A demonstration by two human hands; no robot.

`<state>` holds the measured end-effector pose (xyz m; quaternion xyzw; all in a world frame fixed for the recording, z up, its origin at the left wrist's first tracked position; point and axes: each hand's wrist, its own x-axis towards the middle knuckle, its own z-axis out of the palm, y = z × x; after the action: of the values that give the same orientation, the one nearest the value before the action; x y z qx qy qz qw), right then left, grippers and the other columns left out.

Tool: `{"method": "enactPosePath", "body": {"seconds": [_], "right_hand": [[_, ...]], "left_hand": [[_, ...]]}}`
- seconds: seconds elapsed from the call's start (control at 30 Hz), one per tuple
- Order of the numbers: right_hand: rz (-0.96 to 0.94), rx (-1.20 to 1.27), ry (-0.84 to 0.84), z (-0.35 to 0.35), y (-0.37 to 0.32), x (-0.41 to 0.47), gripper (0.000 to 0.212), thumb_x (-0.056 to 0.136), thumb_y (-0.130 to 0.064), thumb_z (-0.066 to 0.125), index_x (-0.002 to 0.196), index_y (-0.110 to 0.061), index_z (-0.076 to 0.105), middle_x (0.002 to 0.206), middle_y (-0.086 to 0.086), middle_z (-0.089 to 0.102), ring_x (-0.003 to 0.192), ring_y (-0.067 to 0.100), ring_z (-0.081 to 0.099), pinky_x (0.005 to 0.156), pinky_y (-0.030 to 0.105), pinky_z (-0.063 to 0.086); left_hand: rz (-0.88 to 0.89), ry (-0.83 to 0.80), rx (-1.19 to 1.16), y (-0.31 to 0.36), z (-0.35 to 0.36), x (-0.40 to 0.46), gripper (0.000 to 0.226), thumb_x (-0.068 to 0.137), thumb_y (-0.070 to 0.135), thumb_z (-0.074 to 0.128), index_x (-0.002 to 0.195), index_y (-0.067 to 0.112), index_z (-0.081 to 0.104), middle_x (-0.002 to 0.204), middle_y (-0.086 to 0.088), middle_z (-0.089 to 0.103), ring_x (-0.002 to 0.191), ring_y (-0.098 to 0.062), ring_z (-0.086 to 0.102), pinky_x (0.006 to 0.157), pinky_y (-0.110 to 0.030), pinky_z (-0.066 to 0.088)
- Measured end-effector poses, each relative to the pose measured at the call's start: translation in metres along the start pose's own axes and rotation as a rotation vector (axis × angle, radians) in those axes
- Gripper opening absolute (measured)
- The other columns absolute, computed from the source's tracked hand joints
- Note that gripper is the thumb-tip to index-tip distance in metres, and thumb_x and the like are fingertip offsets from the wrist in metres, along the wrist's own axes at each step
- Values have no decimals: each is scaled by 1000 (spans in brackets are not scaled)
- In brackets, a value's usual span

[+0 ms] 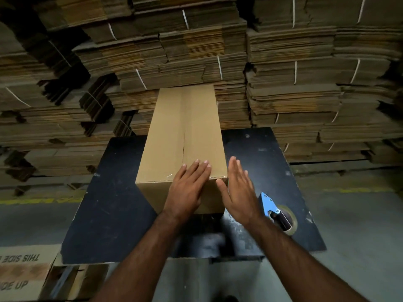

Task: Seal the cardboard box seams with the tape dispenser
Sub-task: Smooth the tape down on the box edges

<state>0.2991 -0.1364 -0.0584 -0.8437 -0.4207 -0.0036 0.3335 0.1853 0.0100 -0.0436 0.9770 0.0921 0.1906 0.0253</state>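
Cardboard box (183, 136), long and narrow, lies lengthwise down the middle of a black table (113, 192), its far end running past the table's back edge toward the stacks. Its top flaps are closed, with the centre seam running away from the viewer. A glint of clear tape shows along the near top edge, and the seam looks taped as well, though the dim light makes that hard to confirm.

Behind and to both sides rise tall stacks of flattened cartons (305, 83), tied in bundles with white strapping. They stand well apart from the hands and block nothing.

At the near end of the box, the left hand (187, 188) lies flat, fingers together, over the near top edge, apparently pressing the tape end down around the corner. The right hand (239, 192) is open and empty, fingers straight, held just beside the box's near right corner, with the thumb tip at the cardboard, probably to steady the box or smooth the tape there.

Near the table's front right corner, the tape dispenser (277, 212), with a blue blade guard and a roll of tape, lies on its side just beside the right wrist, within easy reach.

A printed carton (19, 271) sits below the table's front left corner.
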Motion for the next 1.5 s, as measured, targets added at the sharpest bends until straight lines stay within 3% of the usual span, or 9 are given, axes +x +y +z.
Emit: {"method": "enactPosePath", "body": {"seconds": [0.13,0.43,0.53,0.77,0.87,1.0,1.1,1.23,1.5], "right_hand": [[188,273,195,1,-37,-21,68,100,-49,24,155,-10,16,161,3,20,149,11,14,121,36,13],[546,797,124,22,-44,20,51,105,-40,29,154,-26,22,157,-3,32,142,13,33,108,18,24],[436,641,66,24,-35,7,54,105,-39,30,155,-25,18,153,1,39,136,16,42,100,12,27],[193,183,-29,16,10,-4,55,102,-36,42,153,-24,27,108,23,69,95,40,66,73,33,47],[223,247,-3,8,16,-23,54,101,-27,47,151,-16,32,121,20,66,109,36,63,81,24,41],[310,504,234,1,-27,-29,56,102,-31,45,153,-14,30,144,-5,47,131,7,46,100,4,28],[272,375,381,5,-36,-23,43,100,-28,51,142,-17,50,109,2,72,91,15,68,74,14,46],[146,131,404,2,-10,-3,36,88,-22,71,124,-17,68,78,16,73,50,29,60,51,28,40],[111,132,310,14,-3,-6,40,90,-28,60,125,-10,66,85,16,74,59,32,67,51,29,46]], "left_hand": [[10,42,-99,9,5,4,76,73,1,66,147,12,47,154,-4,43,143,-21,38,119,-39,24],[17,1,-166,0,7,10,86,61,-9,67,143,10,52,149,-5,49,138,-23,46,112,-40,36],[3,-18,-162,1,5,8,85,62,-9,68,143,11,52,150,-5,49,139,-23,45,113,-39,32],[-10,-38,-161,3,-1,13,61,82,11,49,143,13,53,148,-5,51,137,-24,48,111,-45,40],[-3,-13,-123,13,-3,10,47,99,27,44,144,18,51,150,-1,50,137,-21,48,110,-41,40],[-37,1,-143,13,-6,15,61,83,14,51,144,21,52,149,1,49,137,-21,48,109,-41,36],[-41,-11,-171,11,-6,15,64,79,9,55,142,20,54,147,0,52,135,-22,50,108,-42,38],[-37,-31,-177,13,-3,18,65,77,9,55,141,20,56,147,0,53,134,-23,51,107,-42,39],[-71,-89,-182,11,-10,15,67,78,3,61,142,20,54,148,-1,51,136,-23,49,110,-42,36]]}}
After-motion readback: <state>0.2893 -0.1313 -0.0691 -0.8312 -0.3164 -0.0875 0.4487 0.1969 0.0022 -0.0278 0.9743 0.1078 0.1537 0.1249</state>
